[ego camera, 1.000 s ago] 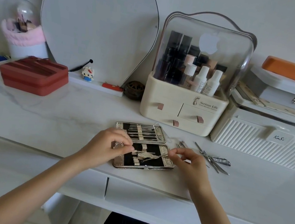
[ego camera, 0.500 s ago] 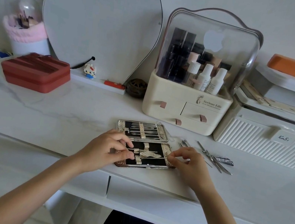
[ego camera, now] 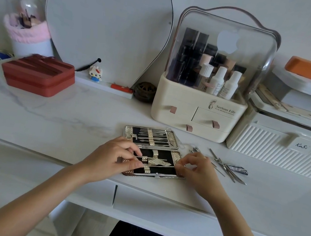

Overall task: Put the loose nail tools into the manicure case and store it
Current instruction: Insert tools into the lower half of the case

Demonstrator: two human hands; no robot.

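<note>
On the white desk [ego camera: 47,120] the manicure case [ego camera: 155,152] lies open, its near half under both hands. The left hand [ego camera: 111,159] pinches one end of a thin tool [ego camera: 156,158] with curled fingers; the right hand [ego camera: 196,171] pinches the case's right edge. Loose nail tools [ego camera: 226,168] lie just right of it.

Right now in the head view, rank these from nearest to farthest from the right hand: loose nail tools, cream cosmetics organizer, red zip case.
1. Loose nail tools: on the desk just right of the right hand.
2. Cream cosmetics organizer: behind it, toward the wall.
3. Red zip case: far left, across the desk.
</note>
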